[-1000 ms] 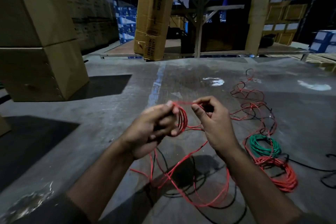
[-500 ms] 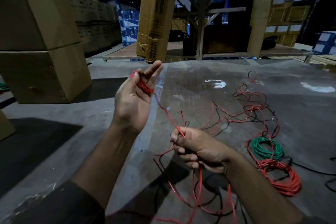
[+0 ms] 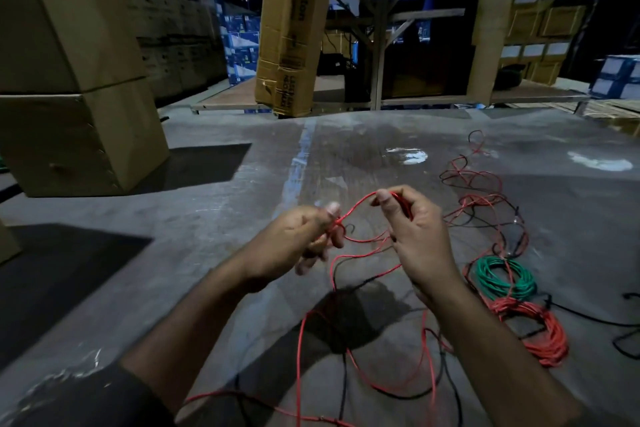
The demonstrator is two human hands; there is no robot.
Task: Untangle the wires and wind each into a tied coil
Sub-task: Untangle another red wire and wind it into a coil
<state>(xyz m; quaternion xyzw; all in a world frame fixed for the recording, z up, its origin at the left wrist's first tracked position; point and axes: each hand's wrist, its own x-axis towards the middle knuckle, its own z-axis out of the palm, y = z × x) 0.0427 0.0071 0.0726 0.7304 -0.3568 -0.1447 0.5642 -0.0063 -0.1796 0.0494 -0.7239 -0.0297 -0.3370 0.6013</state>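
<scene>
Over concrete floor [image 3: 207, 253], both hands' fingers [image 3: 384, 198] pinch red wire [image 3: 356, 206].

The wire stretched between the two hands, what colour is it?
Red, seen in the head view, the only one.

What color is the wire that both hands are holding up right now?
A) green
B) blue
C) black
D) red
D: the left hand and the right hand each pinch the same red wire, which arcs between them above the floor, while the green coil lies untouched on the floor to the right.
</scene>
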